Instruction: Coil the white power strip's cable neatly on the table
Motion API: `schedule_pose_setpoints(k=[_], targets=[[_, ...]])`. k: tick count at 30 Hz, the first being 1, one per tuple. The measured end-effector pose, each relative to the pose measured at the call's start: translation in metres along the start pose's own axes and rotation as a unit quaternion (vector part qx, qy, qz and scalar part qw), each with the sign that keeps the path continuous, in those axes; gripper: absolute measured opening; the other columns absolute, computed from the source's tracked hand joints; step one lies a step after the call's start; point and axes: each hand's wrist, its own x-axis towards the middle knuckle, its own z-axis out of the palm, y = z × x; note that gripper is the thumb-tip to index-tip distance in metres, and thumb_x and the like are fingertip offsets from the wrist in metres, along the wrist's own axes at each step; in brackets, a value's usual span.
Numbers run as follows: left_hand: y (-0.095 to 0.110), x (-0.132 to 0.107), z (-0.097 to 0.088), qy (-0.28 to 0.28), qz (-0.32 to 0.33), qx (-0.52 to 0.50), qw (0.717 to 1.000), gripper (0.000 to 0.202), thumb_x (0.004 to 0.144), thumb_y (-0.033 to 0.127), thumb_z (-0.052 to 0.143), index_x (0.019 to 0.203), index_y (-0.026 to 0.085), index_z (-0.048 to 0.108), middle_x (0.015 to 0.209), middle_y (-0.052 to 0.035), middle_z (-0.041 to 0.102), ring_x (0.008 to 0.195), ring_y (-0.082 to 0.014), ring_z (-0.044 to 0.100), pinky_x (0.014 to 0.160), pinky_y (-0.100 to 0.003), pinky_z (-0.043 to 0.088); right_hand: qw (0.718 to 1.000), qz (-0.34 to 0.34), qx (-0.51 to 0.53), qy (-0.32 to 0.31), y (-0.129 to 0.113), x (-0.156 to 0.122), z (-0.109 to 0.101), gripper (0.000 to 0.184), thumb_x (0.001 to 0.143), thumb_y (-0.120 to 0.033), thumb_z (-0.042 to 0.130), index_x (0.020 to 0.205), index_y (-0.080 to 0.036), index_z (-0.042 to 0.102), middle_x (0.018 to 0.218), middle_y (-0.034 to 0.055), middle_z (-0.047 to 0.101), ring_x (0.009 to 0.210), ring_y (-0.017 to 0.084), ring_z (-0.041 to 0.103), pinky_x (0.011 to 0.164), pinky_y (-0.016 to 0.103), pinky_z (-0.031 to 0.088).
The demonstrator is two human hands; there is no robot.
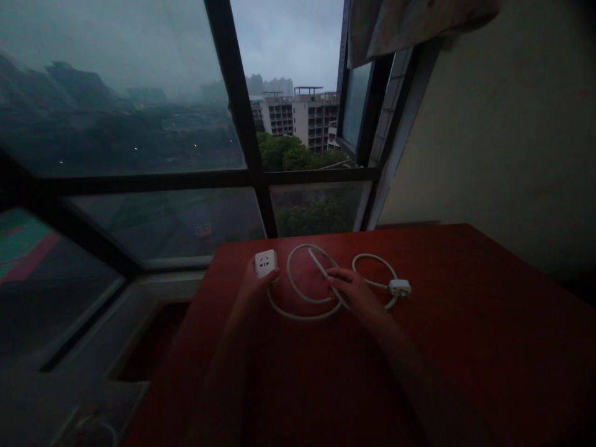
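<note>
While left hand (254, 288) grips socket cube (266, 262), right hand (356, 295) on looped cable (298, 313)

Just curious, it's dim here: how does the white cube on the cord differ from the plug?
The cube is larger and blocky, with socket holes; the plug is smaller. The left hand grips the cube; the plug lies untouched on the table. Both are white, on one cord.

Dim room, dark red table (465, 323) across the lower right, large black-framed window (242, 180) filling the upper left, overcast sky, pale apartment blocks (298, 118), green treetops (288, 152), plain wall (503, 136) at right, bunched curtain (410, 25) at top.
</note>
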Motion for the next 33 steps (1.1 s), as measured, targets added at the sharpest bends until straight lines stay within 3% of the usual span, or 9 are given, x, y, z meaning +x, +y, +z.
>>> schedule_pose_setpoints(k=[4,9,12,17,23,25,28,33], targets=[[0.004,-0.003,0.001,0.014,0.006,0.006,1.000,0.068,0.060,0.022,0.080,0.122,0.018,0.053,0.108,-0.0117,0.062,0.091,-0.0217,0.062,0.071,-0.029,0.052,0.992,-0.027,-0.112,-0.046,-0.002,-0.001,0.007,0.028,0.073,-0.033,0.065,0.095,-0.017,0.068,0.079,0.0011,0.067,0.065,0.013,0.058,0.061,0.025,0.044],[0.010,-0.011,0.003,0.008,0.007,-0.019,1.000,0.071,0.056,0.018,0.082,0.121,0.019,0.056,0.097,-0.0091,0.066,0.085,-0.0221,0.064,0.067,-0.029,0.054,0.958,-0.114,-0.248,-0.087,0.011,0.001,0.018,0.023,0.078,-0.023,0.056,0.095,-0.017,0.070,0.093,0.0044,0.071,0.084,0.018,0.063,0.077,0.030,0.048],[0.014,-0.016,0.005,-0.005,0.007,-0.022,1.000,0.070,0.056,0.018,0.081,0.121,0.018,0.055,0.098,-0.0097,0.066,0.083,-0.0215,0.064,0.065,-0.028,0.053,0.941,-0.128,-0.296,-0.098,0.013,0.000,0.021,0.023,0.077,-0.018,0.056,0.095,-0.018,0.071,0.094,0.0042,0.072,0.086,0.019,0.064,0.081,0.032,0.049],[0.018,-0.019,0.005,-0.022,0.007,-0.004,1.000,0.069,0.058,0.024,0.081,0.121,0.018,0.054,0.100,-0.0095,0.064,0.079,-0.0179,0.063,0.062,-0.024,0.051,0.968,-0.104,-0.207,-0.095,-0.002,-0.002,0.010,0.029,0.076,-0.021,0.057,0.104,-0.018,0.068,0.108,0.0053,0.069,0.097,0.019,0.063,0.085,0.032,0.047],[0.018,-0.016,0.008,-0.024,-0.025,-0.102,0.994,0.058,0.060,0.028,0.076,0.112,0.014,0.053,0.083,-0.0018,0.061,0.058,-0.0098,0.056,0.050,-0.020,0.045,0.994,-0.015,-0.069,-0.081,-0.009,-0.002,-0.008,0.035,0.085,-0.035,0.050,0.115,-0.021,0.063,0.110,0.0073,0.069,0.093,0.020,0.065,0.073,0.030,0.049],[0.018,-0.017,0.014,-0.004,-0.032,-0.107,0.994,0.055,0.060,0.027,0.075,0.109,0.014,0.053,0.082,-0.0011,0.060,0.058,-0.0096,0.056,0.050,-0.020,0.045,0.994,-0.020,-0.060,-0.084,-0.009,-0.002,-0.009,0.036,0.085,-0.036,0.049,0.115,-0.021,0.063,0.111,0.0080,0.068,0.095,0.021,0.064,0.074,0.030,0.049],[0.015,-0.023,0.029,0.070,-0.010,-0.128,0.989,0.056,0.063,0.027,0.073,0.113,0.017,0.050,0.090,-0.0024,0.059,0.065,-0.0103,0.057,0.054,-0.021,0.047,0.991,-0.035,-0.087,-0.095,-0.012,-0.004,-0.009,0.036,0.088,-0.037,0.045,0.114,-0.020,0.064,0.110,0.0077,0.069,0.095,0.021,0.064,0.077,0.032,0.049],[0.001,-0.036,0.054,0.159,0.039,-0.092,0.982,0.072,0.068,0.035,0.074,0.128,0.025,0.037,0.107,-0.0059,0.056,0.085,-0.0152,0.060,0.067,-0.024,0.051,0.968,-0.088,-0.206,-0.111,-0.018,-0.011,-0.004,0.033,0.090,-0.034,0.043,0.107,-0.021,0.068,0.106,0.0045,0.070,0.097,0.020,0.063,0.082,0.032,0.048]])
